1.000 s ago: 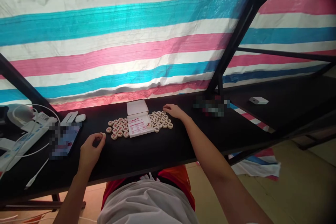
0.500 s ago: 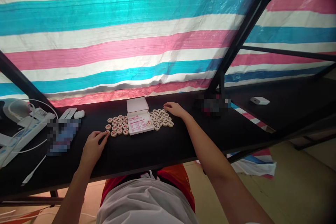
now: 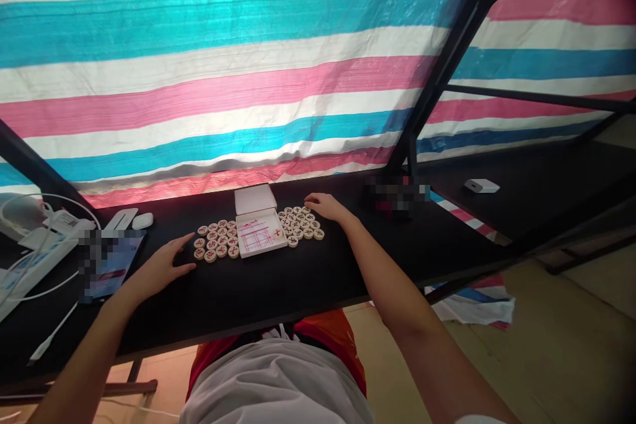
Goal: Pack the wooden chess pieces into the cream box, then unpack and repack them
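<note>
Rows of round xiangqi pieces with red characters (image 3: 216,240) lie to the left of an open white box (image 3: 262,248). My left hand (image 3: 161,270) is just left of these rows, its fingers and thumb spread and nothing between them. On the box's other side are xiangqi pieces with dark characters (image 3: 301,222), grouped closely together. My right hand (image 3: 325,206) rests at the far edge of that group, fingers extended, fingertips by the farthest piece; whether they touch it I cannot tell. Inside the box are a folded sheet with red lines and one red-marked piece (image 3: 277,234).
A phone (image 3: 116,265), a white cable (image 3: 52,334), a power strip (image 3: 30,265) and a white earbud case (image 3: 143,220) lie on the black table's left. A blurred dark object (image 3: 397,197) sits right. A white charger (image 3: 481,185) is on the farther surface. Striped sheeting hangs behind.
My left hand has let go of a red-marked piece at the near left corner and moved left, its fingers opening. My right hand stays by the dark-marked pieces. The view has shifted slightly.
</note>
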`<state>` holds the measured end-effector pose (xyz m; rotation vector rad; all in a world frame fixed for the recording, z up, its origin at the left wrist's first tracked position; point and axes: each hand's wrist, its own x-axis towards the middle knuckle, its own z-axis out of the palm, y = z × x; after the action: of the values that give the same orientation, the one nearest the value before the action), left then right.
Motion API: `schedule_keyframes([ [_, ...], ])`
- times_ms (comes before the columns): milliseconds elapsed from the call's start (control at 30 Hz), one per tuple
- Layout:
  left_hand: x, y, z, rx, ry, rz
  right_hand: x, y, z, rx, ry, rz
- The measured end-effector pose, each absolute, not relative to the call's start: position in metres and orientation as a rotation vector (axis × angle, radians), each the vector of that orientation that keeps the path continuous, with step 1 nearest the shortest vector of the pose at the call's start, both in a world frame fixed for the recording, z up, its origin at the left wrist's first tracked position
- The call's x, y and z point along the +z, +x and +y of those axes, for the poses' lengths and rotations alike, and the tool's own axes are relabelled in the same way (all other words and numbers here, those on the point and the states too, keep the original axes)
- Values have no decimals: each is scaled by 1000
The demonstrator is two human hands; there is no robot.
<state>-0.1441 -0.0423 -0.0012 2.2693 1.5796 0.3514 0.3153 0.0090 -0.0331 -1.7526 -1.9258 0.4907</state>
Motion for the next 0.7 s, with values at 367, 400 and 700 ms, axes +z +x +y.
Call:
schedule_keyframes([
  [367,6,-136,-18,379,2302,1506,-33,314,9,490,-1755,-1922],
  [400,4,-136,-17,403,2291,1510,-33,314,9,489,-1756,-1922],
  [700,6,-146,-25,363,2155,1414,-35,316,10,491,-1742,-1920],
])
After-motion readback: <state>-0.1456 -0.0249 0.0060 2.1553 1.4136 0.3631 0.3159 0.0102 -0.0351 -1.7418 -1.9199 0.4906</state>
